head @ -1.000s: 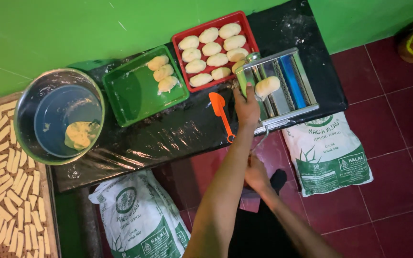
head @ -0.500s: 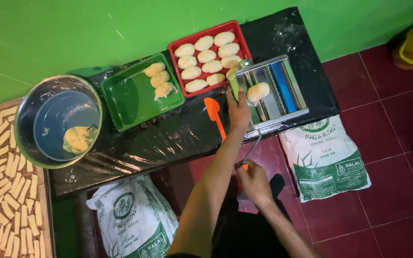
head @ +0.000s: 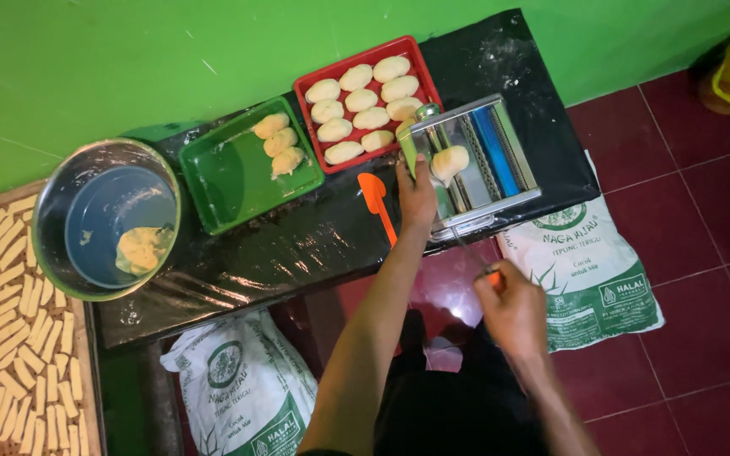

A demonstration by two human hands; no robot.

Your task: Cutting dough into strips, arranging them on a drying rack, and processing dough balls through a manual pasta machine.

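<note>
A black-wrapped bench [head: 297,245] stands against a green wall [head: 86,67] over red floor tiles [head: 678,219]. The left hand [head: 416,194] rests flat beside the roller machine [head: 475,160], which sits at the bench's near edge. The right hand [head: 513,304], below that edge, seems closed on the crank [head: 471,253]. Sacks [head: 589,270] crowd the floor alongside.

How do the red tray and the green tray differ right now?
The red tray is nearly full, with about ten dough pieces in rows; the green tray holds only three, lined along its far right side, the rest bare. The red tray sits right beside the metal roller machine where the left hand rests; the green tray lies farther left, next to the metal bowl. Both are rectangular, on the black-covered table, holding pale oval dough.
</note>
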